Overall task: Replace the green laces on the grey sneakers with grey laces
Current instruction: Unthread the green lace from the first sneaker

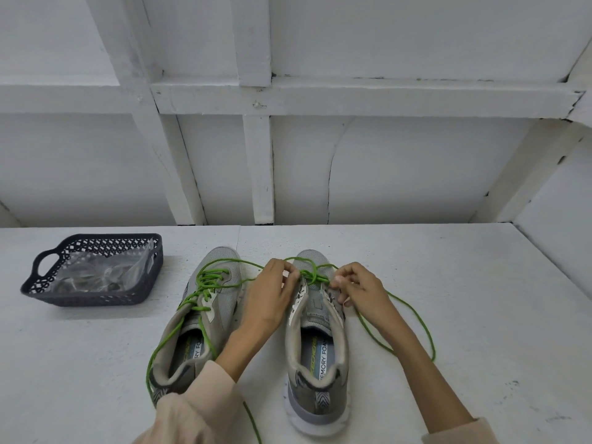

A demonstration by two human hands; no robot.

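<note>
Pinching the green lace (315, 277) at its last crossing with your left hand (272, 293), right hand (362, 291) curled at its 3 o'clock, hold unclear, you've got the grey sneaker (315, 341) toe-to-12, so pull toward 6, I'd say.

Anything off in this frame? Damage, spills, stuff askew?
Nothing damaged or spilled. Only mess: the green lace on the right sneaker is mostly unthreaded, its slack looping over the table; a strand by the left sneaker trails toward the near edge, out of view.
</note>
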